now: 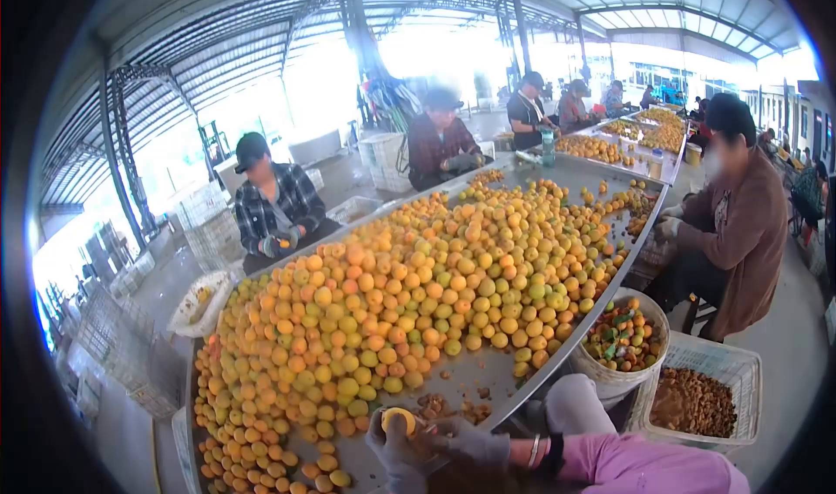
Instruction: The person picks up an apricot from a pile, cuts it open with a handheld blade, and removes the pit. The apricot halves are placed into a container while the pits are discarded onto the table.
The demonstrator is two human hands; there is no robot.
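My left hand (396, 455), in a grey glove, is closed around a yellow-orange apricot (399, 421) at the near edge of the metal table (475, 372). My right hand (466, 442), also gloved and coming from a pink sleeve, is beside it with its fingers bent together; whatever is between them is too small to make out. A large heap of apricots (418, 285) covers much of the table beyond my hands. Small brown bits (433, 404) lie on the metal just past the held fruit.
At my right stand a white bucket (601, 374) of fruit and leaves and a white crate (747, 381) of brown pits. Co-workers sit along both sides of the table. A white basket (193, 327) and stacked crates (209, 224) are at the left.
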